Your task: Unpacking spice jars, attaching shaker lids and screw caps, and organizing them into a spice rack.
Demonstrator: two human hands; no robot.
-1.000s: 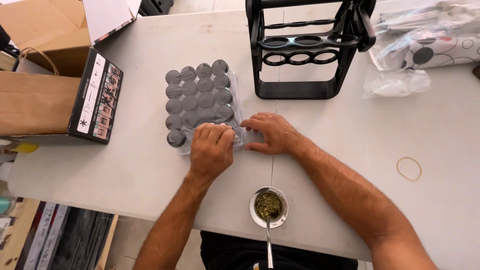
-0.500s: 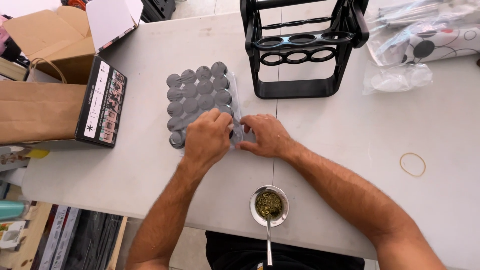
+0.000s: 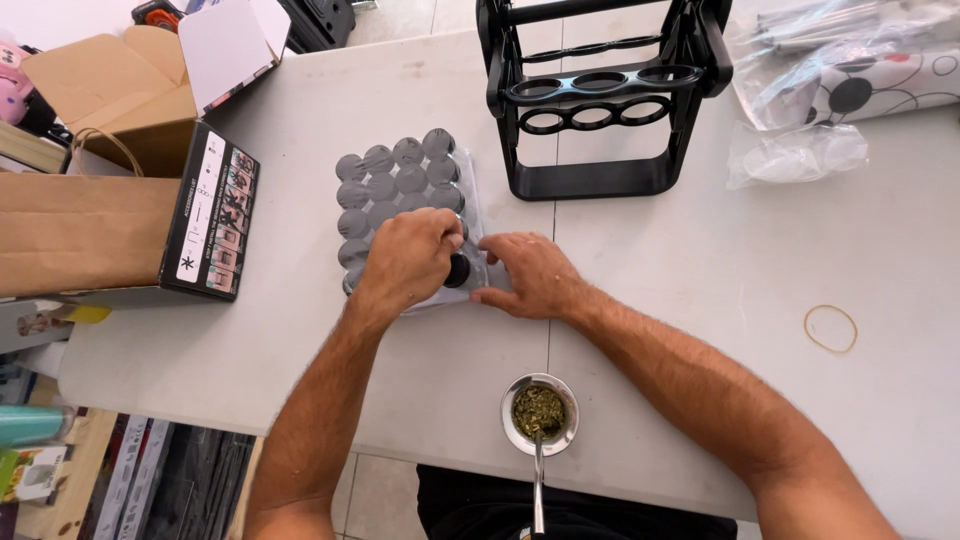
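From the head camera I see both bare hands working at the near edge of a shrink-wrapped pack of grey-lidded jars (image 3: 400, 190), which lies flat on the white table (image 3: 300, 360) just left of the frame's centre. My left hand (image 3: 410, 258) sits over the pack's lower right corner, fingers curled down and closed around one dark jar (image 3: 457, 270) at that corner. My right hand (image 3: 530, 275) lies just beside it to the right, palm down, fingers together and pressed flat on the clear wrap at the pack's edge; it grips nothing that I can make out. The two hands are almost touching.

At the top centre of the frame stands a black rack (image 3: 600, 100) with a row of round holes, upright and apart from the pack. To the left, a brown paper bag (image 3: 80, 230) leans against a black printed box (image 3: 215, 215), with an open cardboard box (image 3: 130, 80) behind them in the upper left. Clear plastic bags (image 3: 795, 155) lie in the upper right. A rubber band (image 3: 831, 328) lies alone at the right edge. Near the bottom centre, close to the table's front edge, sits a metal cup of green herb (image 3: 540, 412) with a metal straw (image 3: 538, 490) pointing toward me.
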